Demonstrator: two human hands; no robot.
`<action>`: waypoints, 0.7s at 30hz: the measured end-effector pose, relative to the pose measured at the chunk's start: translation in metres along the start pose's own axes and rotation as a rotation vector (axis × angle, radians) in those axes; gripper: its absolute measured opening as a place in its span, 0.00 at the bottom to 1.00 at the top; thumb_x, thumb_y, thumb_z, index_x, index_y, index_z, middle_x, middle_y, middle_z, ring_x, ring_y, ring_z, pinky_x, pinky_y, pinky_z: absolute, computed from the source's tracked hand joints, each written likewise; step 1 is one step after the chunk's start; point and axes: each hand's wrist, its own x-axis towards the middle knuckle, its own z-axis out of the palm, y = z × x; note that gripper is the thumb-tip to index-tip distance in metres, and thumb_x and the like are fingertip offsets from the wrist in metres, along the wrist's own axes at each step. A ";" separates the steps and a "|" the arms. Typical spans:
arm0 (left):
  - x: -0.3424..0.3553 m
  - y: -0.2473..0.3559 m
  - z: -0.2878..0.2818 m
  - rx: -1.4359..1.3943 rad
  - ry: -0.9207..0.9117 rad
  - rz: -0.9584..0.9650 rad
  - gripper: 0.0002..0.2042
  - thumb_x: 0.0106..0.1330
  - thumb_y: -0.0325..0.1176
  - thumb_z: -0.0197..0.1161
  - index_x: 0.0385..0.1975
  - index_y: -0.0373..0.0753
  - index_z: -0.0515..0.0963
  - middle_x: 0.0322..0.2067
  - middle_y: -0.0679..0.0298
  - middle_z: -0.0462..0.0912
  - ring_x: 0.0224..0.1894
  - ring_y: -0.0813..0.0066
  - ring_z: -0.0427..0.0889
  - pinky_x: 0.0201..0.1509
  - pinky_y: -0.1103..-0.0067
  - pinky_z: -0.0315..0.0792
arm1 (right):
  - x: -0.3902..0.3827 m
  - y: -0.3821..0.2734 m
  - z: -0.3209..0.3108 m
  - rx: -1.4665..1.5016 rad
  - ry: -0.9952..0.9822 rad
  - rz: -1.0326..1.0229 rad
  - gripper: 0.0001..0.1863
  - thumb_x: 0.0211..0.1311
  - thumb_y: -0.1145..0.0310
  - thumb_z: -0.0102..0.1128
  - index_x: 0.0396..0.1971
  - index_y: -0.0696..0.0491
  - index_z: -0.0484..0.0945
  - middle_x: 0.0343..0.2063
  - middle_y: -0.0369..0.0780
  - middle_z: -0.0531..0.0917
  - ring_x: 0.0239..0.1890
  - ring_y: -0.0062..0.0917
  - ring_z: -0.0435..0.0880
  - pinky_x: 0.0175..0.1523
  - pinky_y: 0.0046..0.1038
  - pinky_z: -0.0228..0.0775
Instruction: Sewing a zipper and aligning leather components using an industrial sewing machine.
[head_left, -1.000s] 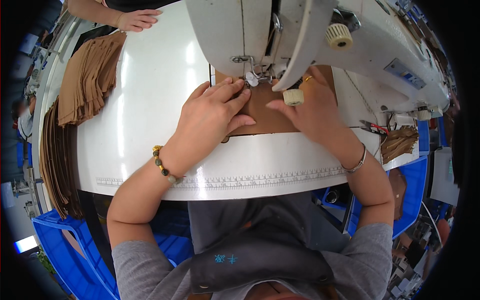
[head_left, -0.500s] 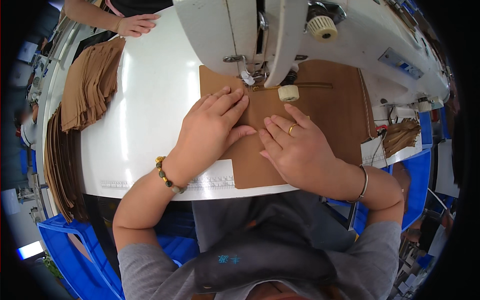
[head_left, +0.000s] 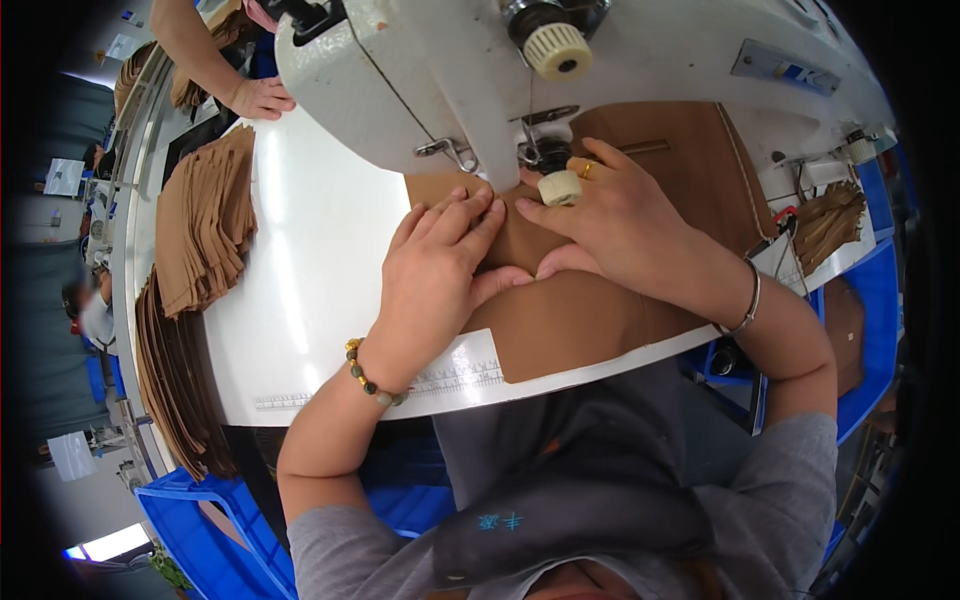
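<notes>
A large brown fabric panel [head_left: 580, 325] lies under the head of a white sewing machine [head_left: 460, 70]. A short zipper-like slot [head_left: 645, 147] shows in its far part. My left hand [head_left: 435, 255] rests on the panel's left side, fingers stretched toward the needle area and thumb out to the right. My right hand [head_left: 625, 215] lies spread on the panel, its fingertips beside and partly behind the cream knob [head_left: 559, 189]. The thumbs nearly touch, and the fabric between my hands is slightly raised. The machine head hides the needle.
Stacked brown pieces [head_left: 205, 220] and a darker stack [head_left: 180, 380] stand at the left table edge. Another person's hand [head_left: 262, 98] rests at the far left. Blue bins [head_left: 215, 525] flank the table. More brown pieces [head_left: 830, 225] lie at the right.
My right hand has moved farther away, up beside the cream knob, and its thumb now meets my left thumb. The fabric between my hands has risen. The view has shifted.
</notes>
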 end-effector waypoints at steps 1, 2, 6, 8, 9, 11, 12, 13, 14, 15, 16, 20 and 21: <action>0.001 0.000 0.001 -0.010 0.002 0.000 0.34 0.50 0.51 0.77 0.55 0.36 0.85 0.53 0.58 0.85 0.59 0.54 0.82 0.65 0.65 0.73 | -0.001 0.001 0.002 -0.009 0.019 0.003 0.33 0.50 0.44 0.73 0.53 0.49 0.86 0.55 0.41 0.86 0.55 0.39 0.83 0.74 0.49 0.62; 0.000 -0.001 0.001 -0.008 -0.001 0.006 0.34 0.50 0.51 0.77 0.55 0.36 0.85 0.53 0.58 0.85 0.59 0.54 0.82 0.65 0.65 0.73 | 0.000 0.000 0.004 -0.003 0.034 0.000 0.33 0.49 0.43 0.73 0.52 0.49 0.86 0.56 0.39 0.86 0.55 0.38 0.83 0.74 0.49 0.62; -0.001 -0.003 0.001 -0.012 -0.058 -0.023 0.34 0.55 0.55 0.73 0.58 0.38 0.83 0.59 0.60 0.82 0.65 0.57 0.79 0.69 0.58 0.68 | 0.003 -0.001 0.004 -0.046 0.017 0.000 0.32 0.50 0.43 0.73 0.51 0.49 0.87 0.56 0.37 0.85 0.57 0.35 0.83 0.73 0.48 0.63; 0.001 -0.003 0.002 -0.005 -0.012 -0.013 0.33 0.52 0.52 0.77 0.55 0.36 0.85 0.53 0.59 0.84 0.61 0.55 0.81 0.66 0.64 0.72 | 0.003 0.001 0.005 -0.067 0.011 -0.006 0.32 0.51 0.42 0.72 0.50 0.50 0.88 0.55 0.37 0.85 0.59 0.33 0.83 0.71 0.47 0.64; 0.001 -0.004 0.002 -0.006 -0.013 -0.009 0.33 0.52 0.52 0.77 0.55 0.36 0.85 0.53 0.59 0.84 0.61 0.55 0.81 0.66 0.64 0.72 | 0.003 0.001 0.006 -0.072 0.017 -0.011 0.31 0.51 0.42 0.72 0.49 0.50 0.88 0.55 0.37 0.85 0.58 0.32 0.83 0.71 0.47 0.64; -0.001 -0.005 0.003 -0.022 -0.060 -0.043 0.34 0.55 0.55 0.73 0.57 0.37 0.84 0.58 0.59 0.83 0.64 0.56 0.79 0.69 0.59 0.68 | 0.004 0.001 0.006 -0.077 0.021 -0.014 0.31 0.52 0.42 0.72 0.49 0.50 0.88 0.55 0.37 0.85 0.58 0.32 0.83 0.71 0.47 0.64; -0.001 -0.005 0.003 -0.023 -0.061 -0.042 0.34 0.55 0.55 0.73 0.57 0.37 0.84 0.58 0.59 0.83 0.64 0.56 0.79 0.69 0.59 0.68 | 0.005 0.001 0.006 -0.077 0.020 -0.011 0.31 0.52 0.42 0.72 0.49 0.50 0.88 0.55 0.37 0.85 0.58 0.32 0.83 0.72 0.47 0.63; -0.001 -0.006 0.003 -0.007 -0.050 -0.033 0.34 0.55 0.54 0.73 0.57 0.37 0.84 0.57 0.59 0.83 0.63 0.56 0.79 0.68 0.60 0.69 | 0.005 0.001 0.006 -0.076 0.019 -0.008 0.30 0.53 0.42 0.71 0.49 0.49 0.88 0.55 0.37 0.85 0.59 0.33 0.83 0.72 0.48 0.63; 0.000 -0.007 0.004 0.010 -0.039 -0.024 0.33 0.55 0.54 0.74 0.57 0.37 0.84 0.57 0.59 0.83 0.62 0.56 0.80 0.68 0.61 0.69 | 0.005 0.002 0.006 -0.077 0.019 -0.006 0.30 0.53 0.42 0.71 0.49 0.49 0.88 0.55 0.37 0.85 0.59 0.33 0.83 0.72 0.48 0.63; 0.000 -0.007 0.004 0.009 -0.039 -0.023 0.33 0.55 0.54 0.74 0.57 0.37 0.84 0.57 0.59 0.83 0.62 0.56 0.80 0.68 0.61 0.69 | 0.005 0.002 0.007 -0.080 0.010 -0.005 0.30 0.53 0.42 0.71 0.49 0.49 0.88 0.55 0.37 0.85 0.59 0.33 0.83 0.72 0.48 0.63; 0.001 -0.007 0.004 0.003 -0.033 -0.021 0.33 0.55 0.54 0.74 0.56 0.37 0.84 0.56 0.58 0.83 0.61 0.56 0.80 0.67 0.62 0.69 | 0.005 0.003 0.007 -0.082 0.001 -0.004 0.30 0.53 0.42 0.71 0.49 0.49 0.88 0.56 0.37 0.85 0.60 0.33 0.83 0.72 0.48 0.62; 0.003 -0.008 0.005 0.014 -0.032 -0.011 0.32 0.55 0.52 0.74 0.56 0.37 0.84 0.55 0.58 0.83 0.59 0.56 0.80 0.64 0.64 0.71 | 0.006 0.004 0.006 -0.073 -0.006 0.018 0.30 0.54 0.42 0.71 0.49 0.49 0.88 0.56 0.37 0.85 0.60 0.34 0.83 0.73 0.49 0.62; 0.003 -0.008 0.005 0.013 -0.033 -0.009 0.32 0.55 0.52 0.74 0.56 0.37 0.84 0.55 0.58 0.83 0.59 0.56 0.80 0.64 0.64 0.71 | 0.006 0.004 0.006 -0.072 -0.011 0.019 0.30 0.54 0.42 0.70 0.49 0.49 0.88 0.56 0.37 0.85 0.60 0.33 0.83 0.73 0.49 0.62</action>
